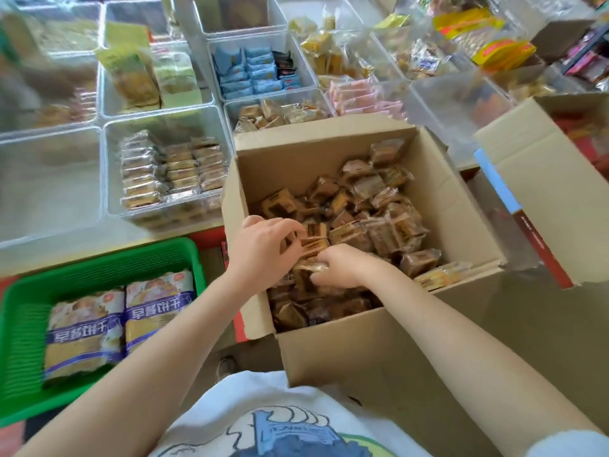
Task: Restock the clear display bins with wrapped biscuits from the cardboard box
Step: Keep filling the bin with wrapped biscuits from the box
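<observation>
Down inside the cardboard box (362, 351), both hands worked the same little stack of wrapped biscuits (379, 232). The left hand (263, 249) had its fingers curled over the packets from the near-left side, and the right hand (339, 267) pinched them from below; how many packets they held between them was hard to tell, since the fingers covered the stack. A good lift would likely want the packets squared into one flat bundle, both hands pressing inward, before raising it clear of the box wall.

At the far left, a green basket (29, 305) held two large blue-and-yellow bags. Above it a clear bin (110, 166) held rows of brown packets on its right side, its left part bare. Just beyond the box, another clear bin (230, 110) held similar tan packets, perhaps the one to refill. The box itself remained roughly half full. A second open carton (534, 179) stood to the right.
</observation>
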`<state>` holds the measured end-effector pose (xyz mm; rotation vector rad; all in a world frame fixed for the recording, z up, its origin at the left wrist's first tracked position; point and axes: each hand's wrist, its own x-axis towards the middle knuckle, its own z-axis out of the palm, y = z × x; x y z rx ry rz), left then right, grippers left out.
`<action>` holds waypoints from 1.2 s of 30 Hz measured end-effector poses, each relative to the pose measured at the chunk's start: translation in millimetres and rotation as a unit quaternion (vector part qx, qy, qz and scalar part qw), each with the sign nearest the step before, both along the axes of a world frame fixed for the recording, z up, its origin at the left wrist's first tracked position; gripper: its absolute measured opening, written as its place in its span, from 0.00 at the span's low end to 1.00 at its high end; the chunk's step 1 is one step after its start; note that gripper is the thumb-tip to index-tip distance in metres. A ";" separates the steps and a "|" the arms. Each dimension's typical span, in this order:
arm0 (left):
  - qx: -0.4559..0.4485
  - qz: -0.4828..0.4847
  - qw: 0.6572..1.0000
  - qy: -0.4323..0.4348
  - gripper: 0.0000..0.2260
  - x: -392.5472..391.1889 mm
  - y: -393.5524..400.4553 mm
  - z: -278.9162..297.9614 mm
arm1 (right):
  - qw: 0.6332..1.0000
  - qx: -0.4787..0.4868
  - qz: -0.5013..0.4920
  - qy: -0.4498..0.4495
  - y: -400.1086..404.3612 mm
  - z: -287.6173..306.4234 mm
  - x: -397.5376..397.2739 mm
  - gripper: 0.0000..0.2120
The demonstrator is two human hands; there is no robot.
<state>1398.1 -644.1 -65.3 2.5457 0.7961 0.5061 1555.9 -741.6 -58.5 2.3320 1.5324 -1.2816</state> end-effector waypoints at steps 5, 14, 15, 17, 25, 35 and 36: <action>-0.156 0.061 0.982 -0.093 0.14 3.7 -0.7 8.9 | 0.938 0.160 -0.215 0.220 6.9 26.9 16.5 0.12; -0.477 0.129 0.830 -0.259 0.20 -50.9 72.5 49.6 | 0.892 0.231 -0.184 0.343 89.1 59.2 -28.6 0.15; -0.476 0.120 0.831 -0.261 0.20 -64.5 84.7 48.6 | 0.906 0.239 -0.161 0.309 104.5 62.2 -38.3 0.13; -0.466 0.110 0.837 -0.267 0.20 -89.9 111.3 42.7 | 0.932 0.262 -0.096 0.232 137.5 66.6 -59.3 0.09; -0.287 0.270 0.915 -0.090 0.22 -181.1 226.7 -52.3 | 0.943 0.325 0.034 -0.068 288.4 17.6 -128.0 0.13; -0.073 0.176 0.956 0.222 0.33 -201.8 259.9 -133.5 | 0.953 0.207 0.036 -0.216 368.9 -76.1 -146.0 0.17; -0.065 0.174 0.956 0.229 0.33 -201.7 259.3 -135.5 | 0.956 0.189 0.041 -0.220 371.7 -82.7 -145.9 0.17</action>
